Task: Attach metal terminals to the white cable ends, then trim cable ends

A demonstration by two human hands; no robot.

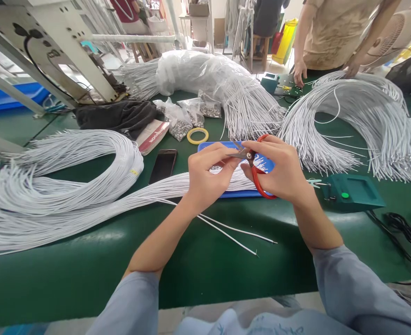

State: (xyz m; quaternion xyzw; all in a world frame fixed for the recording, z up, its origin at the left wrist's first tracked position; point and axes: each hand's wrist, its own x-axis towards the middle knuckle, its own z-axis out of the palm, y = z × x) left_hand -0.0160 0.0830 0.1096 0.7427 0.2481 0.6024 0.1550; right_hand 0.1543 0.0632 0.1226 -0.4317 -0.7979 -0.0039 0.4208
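My right hand (281, 168) grips a pair of red-handled scissors (250, 157), their blades apart and pointing left toward my left hand (210, 174). Thumb and fingers of the left hand are pinched together beside the blades; whatever is between them is too small to make out. Below both hands, a bundle of white wires (159, 187) runs in from the left and ends over a blue tray (242, 194), which the hands partly cover. Two loose white wires (228, 234) stick out toward me on the green table (198, 274).
A coiled wire bundle (121, 160) and a phone (163, 166) lie left; yellow tape (197, 136) and bags of metal parts (180, 125) lie behind. A green device (355, 193) and large wire bundles (394, 121) sit right. Across the table stands another person (338, 37).
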